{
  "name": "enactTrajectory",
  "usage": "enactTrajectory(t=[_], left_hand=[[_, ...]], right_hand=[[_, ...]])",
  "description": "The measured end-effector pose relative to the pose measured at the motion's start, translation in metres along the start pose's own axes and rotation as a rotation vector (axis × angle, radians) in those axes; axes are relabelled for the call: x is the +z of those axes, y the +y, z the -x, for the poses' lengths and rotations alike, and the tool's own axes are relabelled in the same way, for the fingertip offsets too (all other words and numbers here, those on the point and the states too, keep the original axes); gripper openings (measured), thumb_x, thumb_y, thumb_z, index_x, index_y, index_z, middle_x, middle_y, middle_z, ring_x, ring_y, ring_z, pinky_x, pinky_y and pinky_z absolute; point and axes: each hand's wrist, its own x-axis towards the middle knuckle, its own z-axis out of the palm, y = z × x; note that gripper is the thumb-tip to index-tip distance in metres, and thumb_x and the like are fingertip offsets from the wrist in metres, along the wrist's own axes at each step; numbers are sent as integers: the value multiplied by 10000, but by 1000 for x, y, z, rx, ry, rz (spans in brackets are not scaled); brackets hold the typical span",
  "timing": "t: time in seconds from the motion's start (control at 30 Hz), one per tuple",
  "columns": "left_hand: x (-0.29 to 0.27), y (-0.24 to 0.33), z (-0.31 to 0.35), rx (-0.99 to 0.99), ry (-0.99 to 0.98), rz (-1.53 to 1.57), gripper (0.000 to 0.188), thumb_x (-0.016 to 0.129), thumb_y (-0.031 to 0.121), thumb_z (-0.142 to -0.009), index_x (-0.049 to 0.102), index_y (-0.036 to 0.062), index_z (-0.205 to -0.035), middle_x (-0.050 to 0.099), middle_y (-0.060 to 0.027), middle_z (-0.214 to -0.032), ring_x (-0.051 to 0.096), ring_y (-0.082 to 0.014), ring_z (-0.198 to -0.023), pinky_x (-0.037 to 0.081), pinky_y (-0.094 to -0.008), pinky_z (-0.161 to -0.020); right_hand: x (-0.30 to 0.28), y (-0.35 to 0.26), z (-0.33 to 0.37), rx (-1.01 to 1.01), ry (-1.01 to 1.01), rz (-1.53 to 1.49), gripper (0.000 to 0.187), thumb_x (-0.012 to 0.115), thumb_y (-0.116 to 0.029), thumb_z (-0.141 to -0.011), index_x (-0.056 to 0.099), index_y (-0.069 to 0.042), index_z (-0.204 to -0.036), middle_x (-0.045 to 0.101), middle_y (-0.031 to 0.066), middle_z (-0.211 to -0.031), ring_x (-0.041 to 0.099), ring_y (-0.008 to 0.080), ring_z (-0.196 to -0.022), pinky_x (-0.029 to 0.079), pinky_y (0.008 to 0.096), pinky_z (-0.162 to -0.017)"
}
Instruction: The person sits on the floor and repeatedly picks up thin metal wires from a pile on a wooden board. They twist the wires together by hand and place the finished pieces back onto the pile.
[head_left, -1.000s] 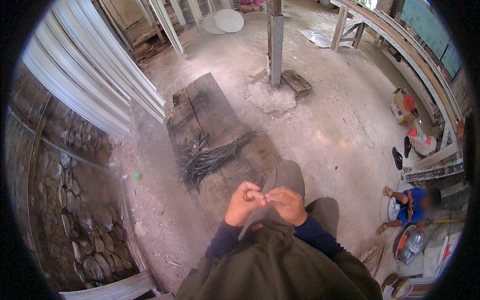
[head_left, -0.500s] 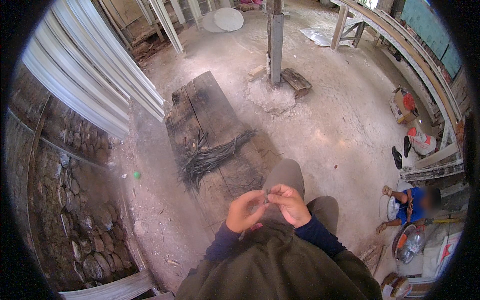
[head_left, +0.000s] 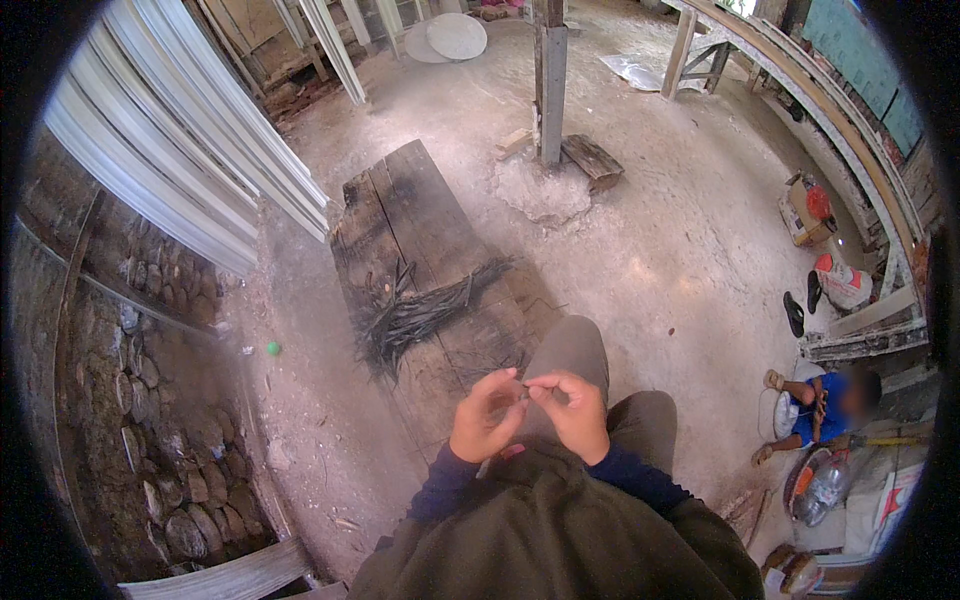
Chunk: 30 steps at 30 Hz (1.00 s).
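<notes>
Both hands meet above my lap, in front of a low wooden bench [head_left: 420, 200]. My left hand [head_left: 484, 418] is curled, thumb and fingertips closed on something small and dark. The fingertips of my right hand [head_left: 574, 412] pinch at the same spot, touching or nearly touching the left ones. What sits between them is too small to name. On the bench lies a loose bundle of dark, thin strips [head_left: 430, 312], beyond my hands. More fine dark bits are scattered on the planks nearer my knee.
A post [head_left: 551, 100] stands on a rough concrete base, with a wood block [head_left: 593, 163] beside it. Long white mouldings [head_left: 180, 130] lean at the left. A person in blue [head_left: 825, 408] sits at the right near a plastic bottle [head_left: 824, 490]. A green ball [head_left: 273, 348] lies left.
My right hand has shifted slightly left and turned more upright, its fingers still pinching. My left fingers have lifted a little. The bundle on the bench has not moved.
</notes>
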Motion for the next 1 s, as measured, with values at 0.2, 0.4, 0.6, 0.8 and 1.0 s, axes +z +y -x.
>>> enactTrajectory(t=[0.2, 0.4, 0.6, 0.8, 1.0], left_hand=[[3, 10, -6, 14, 68, 81, 587, 562, -68, -728, 277, 71, -1222, 545, -85, -860, 559, -147, -777, 482, -288, -690], [8, 8, -3, 14, 96, -126, 563, 557, -58, -738, 281, 69, -1211, 560, -96, -827, 569, -150, -754, 489, -283, -667], [21, 12, -11, -205, 274, 199, 466, 563, -30, -751, 311, 41, -1136, 568, -98, -822, 568, -138, -729, 489, -263, -641], [19, 15, -14, -364, 262, 109, 207, 568, -33, -754, 484, -14, -942, 550, -80, -836, 548, -134, -766, 473, -242, -646], [15, 0, -9, -470, 226, 417, 98, 592, 0, -745, 583, -20, -840, 517, -68, -892, 509, -132, -831, 427, -235, -706]], right_hand=[[-3, -3, -2, -216, -13, 108, 109, 570, -66, -767, 599, 4, -845, 604, 96, -786, 568, 192, -744, 414, 280, -723], [2, 6, -2, -153, -40, 175, 93, 517, -65, -797, 536, 9, -849, 555, 83, -816, 529, 168, -761, 407, 278, -688], [3, 28, -4, 165, -215, -424, 156, 471, -100, -838, 486, -13, -966, 534, 40, -896, 497, 124, -825, 390, 256, -749], [-4, 26, -8, 454, -378, -1044, 173, 517, -94, -819, 473, -37, -976, 515, 24, -905, 454, 92, -778, 373, 230, -731], [-7, 32, -9, 568, -462, -1212, 181, 557, -105, -799, 504, -33, -956, 515, 26, -905, 450, 103, -757, 378, 252, -730]])
